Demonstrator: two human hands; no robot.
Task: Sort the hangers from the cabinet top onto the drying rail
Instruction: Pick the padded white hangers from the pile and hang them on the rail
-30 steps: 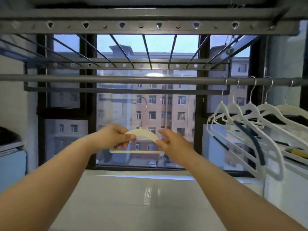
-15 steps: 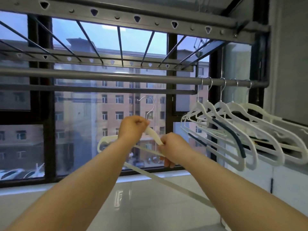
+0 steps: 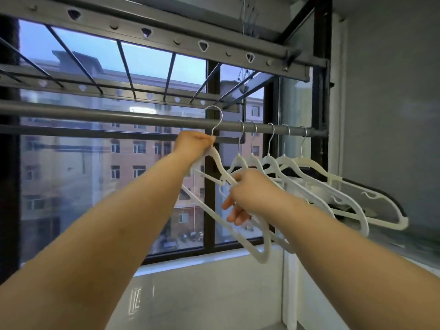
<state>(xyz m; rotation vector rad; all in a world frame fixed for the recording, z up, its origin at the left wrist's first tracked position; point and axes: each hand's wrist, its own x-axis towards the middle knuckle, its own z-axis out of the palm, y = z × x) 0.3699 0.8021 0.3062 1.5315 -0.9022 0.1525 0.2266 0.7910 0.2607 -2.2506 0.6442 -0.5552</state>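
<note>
I hold a white hanger (image 3: 259, 251) in both hands. My left hand (image 3: 194, 144) pinches its neck just below the metal hook, which curves up in front of the grey drying rail (image 3: 119, 115); I cannot tell whether the hook rests on the rail. My right hand (image 3: 245, 196) grips the hanger's right shoulder. Several white hangers (image 3: 309, 179) hang on the rail's right end, just to the right of my hands.
A grey slatted drying rack (image 3: 152, 39) sits overhead above the rail. A window with dark frames (image 3: 210, 163) lies behind. A white tiled sill (image 3: 214, 260) runs below it, and a grey wall (image 3: 390, 115) closes the right side.
Both hands lifted the hanger up and to the right, from chest height to the rail beside the hung hangers. My view turned right as well.
</note>
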